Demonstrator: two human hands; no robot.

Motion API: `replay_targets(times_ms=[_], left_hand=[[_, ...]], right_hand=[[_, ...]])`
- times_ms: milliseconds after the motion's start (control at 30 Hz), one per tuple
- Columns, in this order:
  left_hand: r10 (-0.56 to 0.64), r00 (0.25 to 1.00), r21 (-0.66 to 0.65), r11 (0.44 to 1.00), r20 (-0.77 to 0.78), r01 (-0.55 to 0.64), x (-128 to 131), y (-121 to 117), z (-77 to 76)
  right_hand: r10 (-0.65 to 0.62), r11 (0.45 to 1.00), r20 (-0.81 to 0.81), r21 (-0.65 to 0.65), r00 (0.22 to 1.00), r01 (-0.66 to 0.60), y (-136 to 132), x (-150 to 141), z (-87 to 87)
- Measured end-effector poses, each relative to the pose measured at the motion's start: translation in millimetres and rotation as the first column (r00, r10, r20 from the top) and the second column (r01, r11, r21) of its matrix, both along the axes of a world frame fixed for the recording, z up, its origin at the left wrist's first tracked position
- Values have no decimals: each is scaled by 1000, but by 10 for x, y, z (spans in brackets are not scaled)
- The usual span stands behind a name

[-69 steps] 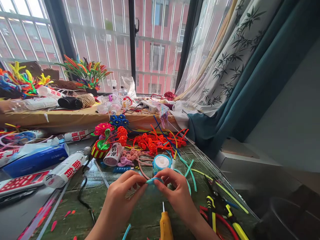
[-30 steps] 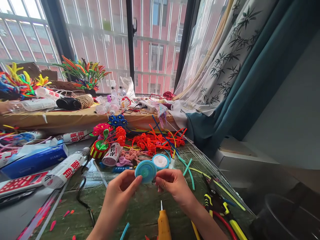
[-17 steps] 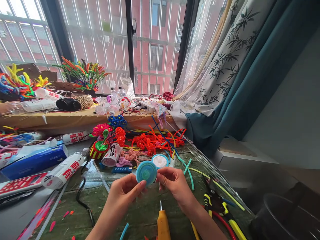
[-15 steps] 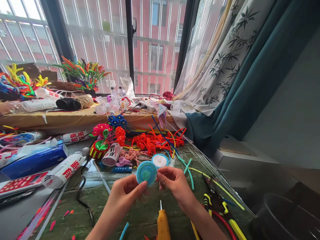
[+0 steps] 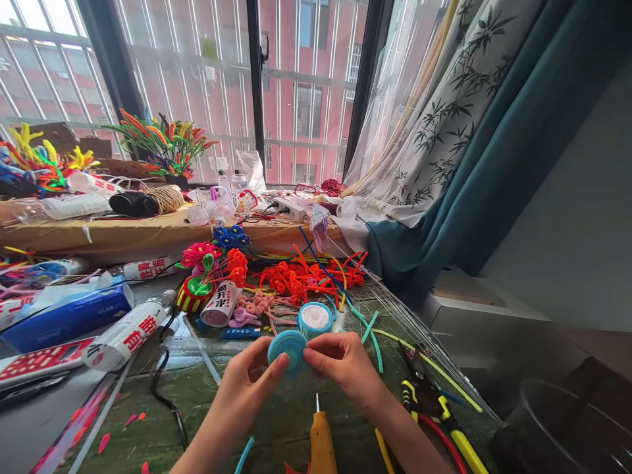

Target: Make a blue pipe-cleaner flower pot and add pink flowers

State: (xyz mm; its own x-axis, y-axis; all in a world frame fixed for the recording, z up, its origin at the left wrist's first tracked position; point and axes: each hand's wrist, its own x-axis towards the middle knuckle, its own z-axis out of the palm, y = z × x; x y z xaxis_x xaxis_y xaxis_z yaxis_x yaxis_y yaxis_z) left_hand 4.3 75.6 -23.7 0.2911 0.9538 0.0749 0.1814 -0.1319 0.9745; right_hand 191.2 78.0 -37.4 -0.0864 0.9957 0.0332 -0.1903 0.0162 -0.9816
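We pinch a flat, round, light-blue disc (image 5: 286,347) in our left hand (image 5: 249,383), our right hand (image 5: 344,365) pinching its rim, near a white-topped blue cylinder (image 5: 315,317), seemingly working the edge, where any turn calls for light, steady fingertips.

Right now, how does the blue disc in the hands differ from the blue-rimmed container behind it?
The blue disc is held tilted in the left hand; the blue-rimmed container stands upright on the table. The disc looks thin, while the container has a visible side wall. The disc's face is blue throughout; the container's top is white inside its rim. Both are round.
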Motion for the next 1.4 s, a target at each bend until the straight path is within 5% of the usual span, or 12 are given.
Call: replay_targets(times_ms=[300,633,1000,1167,1400], left_hand=[[79,997,-25,997,12,-79,48,-28,-70],[107,991,-45,994,82,-104,99,-89,46],[86,995,-47,995,40,-85,62,-53,39],[173,980,-5,985,97,-174,-20,-9,49],[88,994,-23,996,70,-87,-72,23,4]], right_hand=[[101,995,61,-28,993,-100,-33,-33,-3],[139,990,18,-24,990,-138,-23,-8,0],[143,990,21,-11,989,-143,-25,-9,14],[87,996,2,7,996,-87,6,24,48],[153,987,-68,-37,986,-156,4,-26,-41]])
